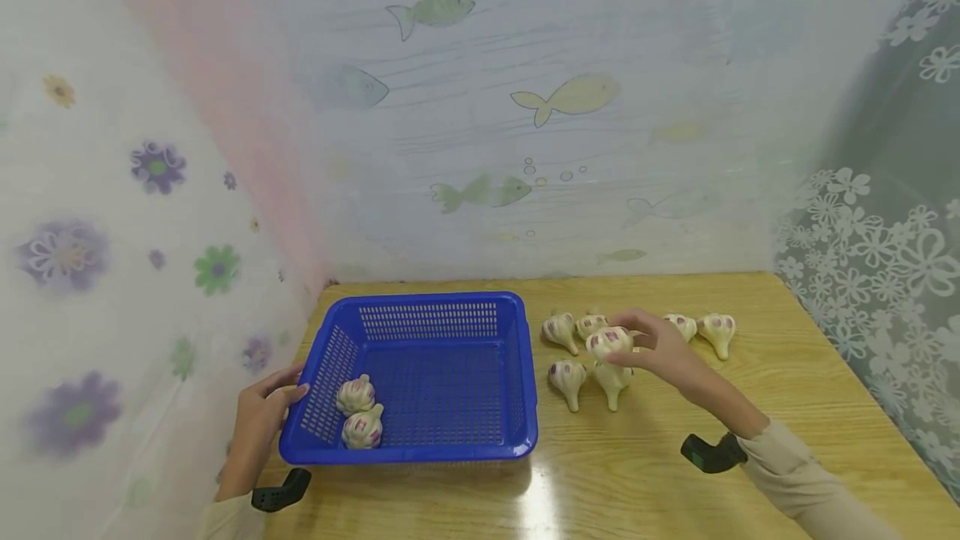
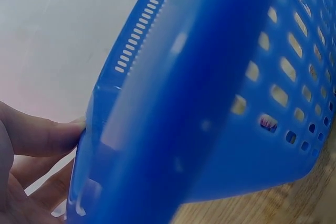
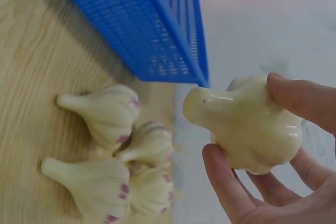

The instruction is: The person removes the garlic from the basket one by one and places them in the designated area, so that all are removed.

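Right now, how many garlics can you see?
9: two bulbs lie in the blue basket, the right hand holds one bulb, four bulbs are on the table just right of the basket, and two bulbs sit farther right. The hand may hide more.

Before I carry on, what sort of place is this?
Probably an indoor corner set up as a play or practice space, though I can't be sure. What shows it: a wood-grain table, fish on the back wall and flowers on the left one.
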`<action>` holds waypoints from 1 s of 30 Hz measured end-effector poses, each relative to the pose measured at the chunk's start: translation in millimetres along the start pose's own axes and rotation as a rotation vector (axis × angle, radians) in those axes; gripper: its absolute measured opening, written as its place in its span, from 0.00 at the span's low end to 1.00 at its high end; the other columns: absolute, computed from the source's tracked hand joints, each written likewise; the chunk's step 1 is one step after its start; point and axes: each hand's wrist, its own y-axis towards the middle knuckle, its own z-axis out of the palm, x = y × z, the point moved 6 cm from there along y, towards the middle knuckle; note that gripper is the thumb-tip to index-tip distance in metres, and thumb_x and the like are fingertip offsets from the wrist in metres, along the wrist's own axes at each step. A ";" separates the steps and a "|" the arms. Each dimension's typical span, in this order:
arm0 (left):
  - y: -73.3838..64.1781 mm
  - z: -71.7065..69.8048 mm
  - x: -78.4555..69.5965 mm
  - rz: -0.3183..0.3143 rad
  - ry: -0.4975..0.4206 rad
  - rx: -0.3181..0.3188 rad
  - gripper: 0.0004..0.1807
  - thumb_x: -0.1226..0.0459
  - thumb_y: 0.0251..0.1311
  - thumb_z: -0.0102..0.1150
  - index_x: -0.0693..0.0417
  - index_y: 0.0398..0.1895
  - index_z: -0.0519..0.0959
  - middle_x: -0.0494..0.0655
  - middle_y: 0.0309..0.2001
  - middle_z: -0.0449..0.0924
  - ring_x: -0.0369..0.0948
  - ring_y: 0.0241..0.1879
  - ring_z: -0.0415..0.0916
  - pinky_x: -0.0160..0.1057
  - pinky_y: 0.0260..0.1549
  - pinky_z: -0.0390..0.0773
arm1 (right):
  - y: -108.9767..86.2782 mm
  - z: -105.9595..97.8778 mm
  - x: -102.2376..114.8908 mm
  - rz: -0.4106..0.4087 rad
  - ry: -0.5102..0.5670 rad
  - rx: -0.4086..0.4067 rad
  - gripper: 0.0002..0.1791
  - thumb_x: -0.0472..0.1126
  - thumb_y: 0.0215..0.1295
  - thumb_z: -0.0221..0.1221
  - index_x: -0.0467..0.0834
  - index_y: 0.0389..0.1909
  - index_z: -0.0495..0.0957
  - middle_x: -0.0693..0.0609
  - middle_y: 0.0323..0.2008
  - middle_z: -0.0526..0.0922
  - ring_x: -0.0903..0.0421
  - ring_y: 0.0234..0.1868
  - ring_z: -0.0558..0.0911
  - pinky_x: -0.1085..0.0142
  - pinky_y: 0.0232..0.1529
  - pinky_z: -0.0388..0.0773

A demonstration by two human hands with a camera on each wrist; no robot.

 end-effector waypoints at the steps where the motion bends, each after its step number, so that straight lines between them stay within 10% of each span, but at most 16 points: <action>1: -0.2 0.2 -0.1 -0.001 0.004 0.000 0.25 0.65 0.62 0.54 0.57 0.63 0.71 0.61 0.58 0.70 0.39 0.32 0.78 0.37 0.29 0.80 | -1.6 -1.6 -1.4 0.005 -0.003 -0.004 0.30 0.44 0.58 0.65 0.38 0.59 0.68 0.39 0.59 0.68 0.35 0.60 0.67 0.52 0.47 0.75; 30: 1.2 0.1 -0.7 -0.001 -0.011 0.019 0.25 0.64 0.62 0.54 0.56 0.64 0.71 0.60 0.58 0.70 0.37 0.32 0.78 0.36 0.30 0.79 | -34.2 -28.4 -60.9 0.045 -0.043 -0.124 0.30 0.40 0.61 0.63 0.33 0.60 0.66 0.32 0.59 0.66 0.34 0.54 0.72 0.59 0.41 0.77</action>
